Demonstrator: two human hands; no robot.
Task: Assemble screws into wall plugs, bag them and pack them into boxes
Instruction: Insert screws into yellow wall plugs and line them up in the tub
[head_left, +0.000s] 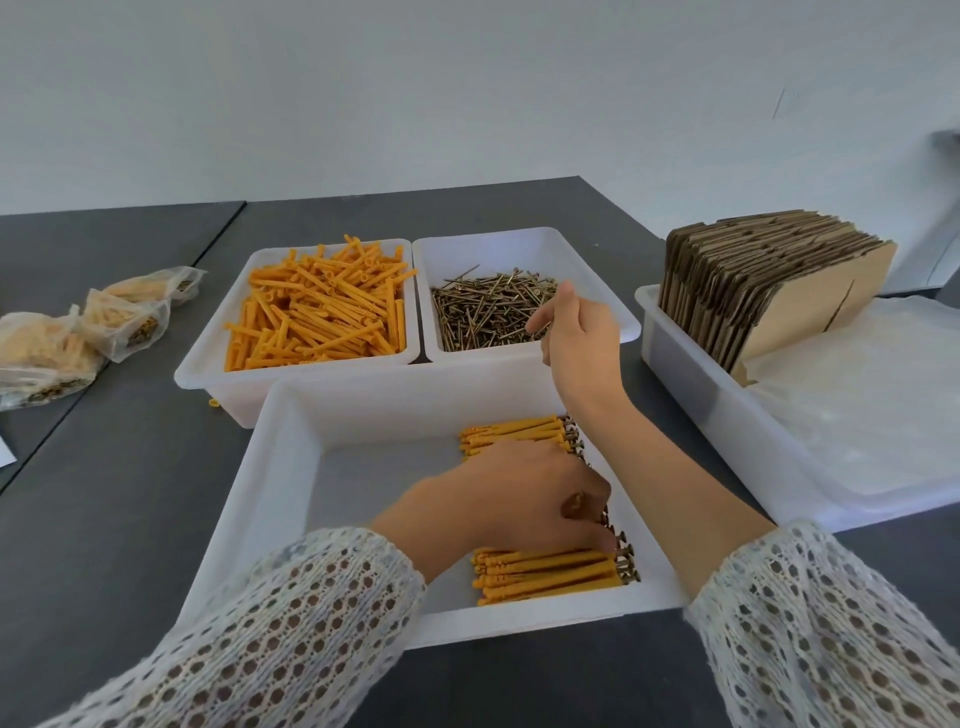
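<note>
Left hand (524, 499) lies knuckles-up on the row of assembled plugs (550, 571) in the near tray (291, 467), fingers curled down over the pieces; whether it grips one or only sets it in line cannot be told. The pieces lie parallel, screw heads toward the right wall, likely so they can be gathered for bagging.

Right hand (576, 325) hangs over the right edge of the screw tray (467, 244), fingers bent toward the loose screws (488, 309); a pinch on a screw is probable but not visible.

Beside it, the tray of orange plugs (317, 306) sits within the same reach, so each hand can feed one part. Filled bags (78, 332) lie far left on the table (130, 493). Flat cardboard boxes (769, 280) stand on edge in the right tray (675, 353) with clear bags (883, 405), unused. Judgement: assembly stage, packing not begun.
</note>
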